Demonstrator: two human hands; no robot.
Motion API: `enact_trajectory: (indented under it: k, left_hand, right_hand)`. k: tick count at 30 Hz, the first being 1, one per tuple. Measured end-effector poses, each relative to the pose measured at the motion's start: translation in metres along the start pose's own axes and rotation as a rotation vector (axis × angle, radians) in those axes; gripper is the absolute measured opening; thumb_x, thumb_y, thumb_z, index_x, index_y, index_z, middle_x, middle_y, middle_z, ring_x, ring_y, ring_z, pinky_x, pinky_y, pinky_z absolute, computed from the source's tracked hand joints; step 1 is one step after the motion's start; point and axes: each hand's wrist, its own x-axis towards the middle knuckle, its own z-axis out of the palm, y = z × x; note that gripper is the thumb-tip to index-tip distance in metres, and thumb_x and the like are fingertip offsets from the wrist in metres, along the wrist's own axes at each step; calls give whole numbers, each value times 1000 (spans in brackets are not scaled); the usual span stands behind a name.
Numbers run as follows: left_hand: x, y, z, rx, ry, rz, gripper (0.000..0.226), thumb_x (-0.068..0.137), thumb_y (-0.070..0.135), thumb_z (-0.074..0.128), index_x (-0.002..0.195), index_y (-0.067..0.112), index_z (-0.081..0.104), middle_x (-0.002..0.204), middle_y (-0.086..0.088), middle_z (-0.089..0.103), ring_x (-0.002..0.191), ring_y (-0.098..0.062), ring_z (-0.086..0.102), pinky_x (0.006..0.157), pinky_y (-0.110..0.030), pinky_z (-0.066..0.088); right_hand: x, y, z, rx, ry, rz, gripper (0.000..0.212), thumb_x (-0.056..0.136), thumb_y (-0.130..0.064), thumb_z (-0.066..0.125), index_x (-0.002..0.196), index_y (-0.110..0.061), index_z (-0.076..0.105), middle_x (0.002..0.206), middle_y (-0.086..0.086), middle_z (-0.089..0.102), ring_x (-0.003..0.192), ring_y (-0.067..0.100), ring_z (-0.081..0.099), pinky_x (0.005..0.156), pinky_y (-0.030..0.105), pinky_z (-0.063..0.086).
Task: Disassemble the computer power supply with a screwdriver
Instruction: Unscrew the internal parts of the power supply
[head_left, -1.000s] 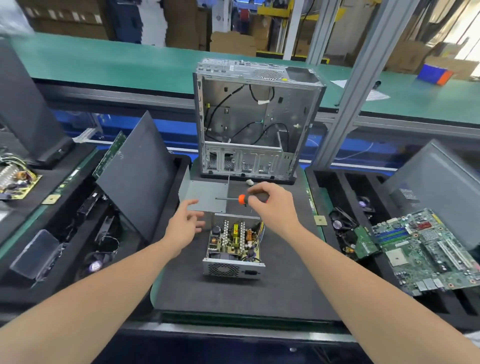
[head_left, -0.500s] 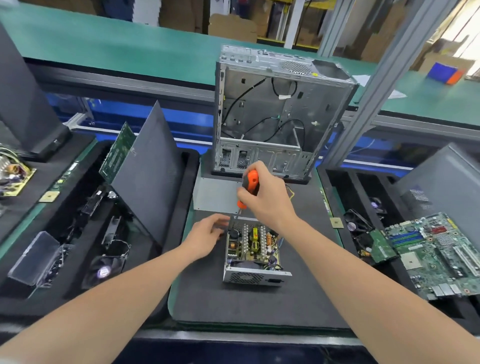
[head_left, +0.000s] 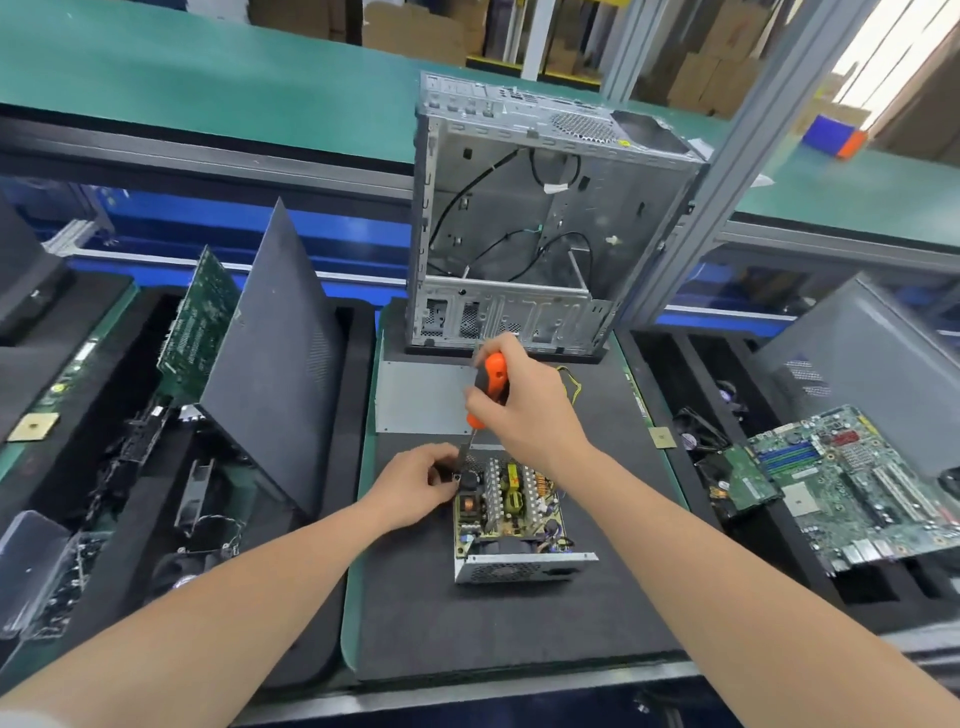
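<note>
Both hands are at the power supply (head_left: 511, 519). The right hand (head_left: 524, 405) is wrapped round the orange handle of the screwdriver (head_left: 491, 379). The tool stands nearly upright, and its shaft runs down to the power supply's far left corner. The left hand (head_left: 415, 483) is at that same corner, with its fingers curled on the edge of the housing just beside the tip. From where I stand I cannot tell whether the tip sits in a screw.

The power supply lies near the middle of a dark mat (head_left: 467, 623) with its top off, so the board with its coils and heat sinks is showing. Its vented metal face is turned toward the person. Just beyond it a grey plate (head_left: 421, 397) lies flat on the mat, partly under the right hand. Behind the plate, a case (head_left: 524, 234) stands upright at the mat's far edge. Its open side faces us and black cables hang loose inside.

To the left, a dark panel (head_left: 280, 353) leans in a black tray (head_left: 358, 364), with a green board (head_left: 200, 322) propped behind it. To the right, a motherboard (head_left: 852, 483) rests tilted in another tray, near a grey panel (head_left: 857, 353). A metal post (head_left: 737, 156) rises just right of the case.
</note>
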Motion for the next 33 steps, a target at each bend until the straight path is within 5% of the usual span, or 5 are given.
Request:
enact_trajectory:
  k: [4,11,14,18,33]
  left_hand:
    - [6,5,-3,-23,-28,5,24,88,29,75,102,47,66,105,20,66,85,5,57,76,-20,44]
    - [16,30,-14,394,-110,98,47,94,66,54,78,22,54,62,2,54,56,-14,50,53,-33,38]
    - [13,40,-27,493,-241,173,34,100,62,51,99,28,56,62,4,55,55,-9,51,56,-35,42]
    - [12,68,-28,603,-388,187,26,96,41,55,80,29,38,68,0,54,61,-20,52,54,-35,33]
    - [30,122,27,748,-281,-80,24,106,3,38,129,4,45,82,-5,44,73,-25,51,64,-39,42]
  right_hand:
    - [-1,4,-6,22,36,21,23,92,-25,65,104,-30,46,74,-8,61,71,4,62,62,12,43]
    - [-11,13,-16,-2,57,38,25,92,-25,66,105,-29,45,74,-9,57,73,7,57,57,12,42]
    - [-17,17,-21,45,79,44,25,91,-25,67,104,-29,45,72,-10,54,66,6,59,57,15,44]
    - [-24,21,-26,56,152,52,25,88,-26,66,102,-29,46,66,-9,51,63,10,55,57,26,45]
    - [-40,39,-78,-2,290,-6,29,86,-24,67,102,-31,43,79,-7,56,68,17,55,58,35,48]
